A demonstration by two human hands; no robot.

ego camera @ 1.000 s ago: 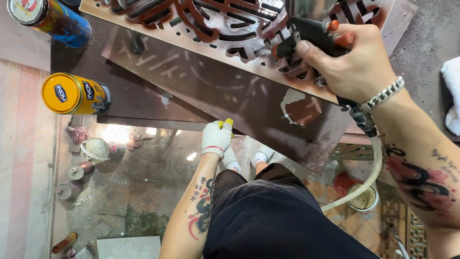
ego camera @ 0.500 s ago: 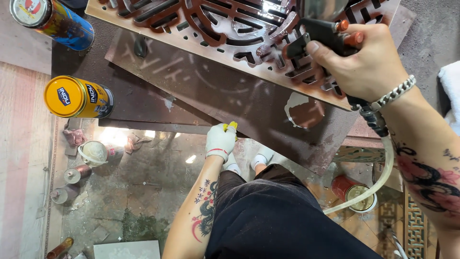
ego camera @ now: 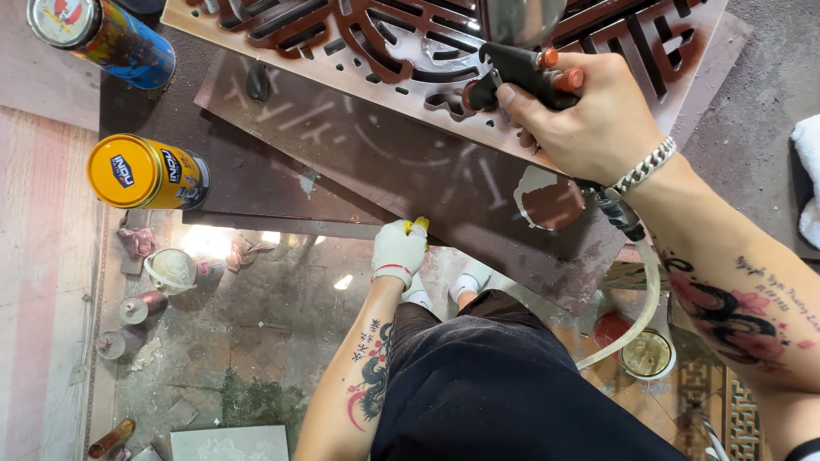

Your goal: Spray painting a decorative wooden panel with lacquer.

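My right hand grip wrapped round black spray gun, cup cut off at 12 o'clock; gloved left hand grips dark brown tabletop edge, fingertips hidden.

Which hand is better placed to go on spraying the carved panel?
Right. The right hand holds the spray gun over the carved panel; the gloved left hand is at the board's edge.

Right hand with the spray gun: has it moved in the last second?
Yes. The right hand with the spray gun has shifted left in view, judged against the round cut-out in the brown board.
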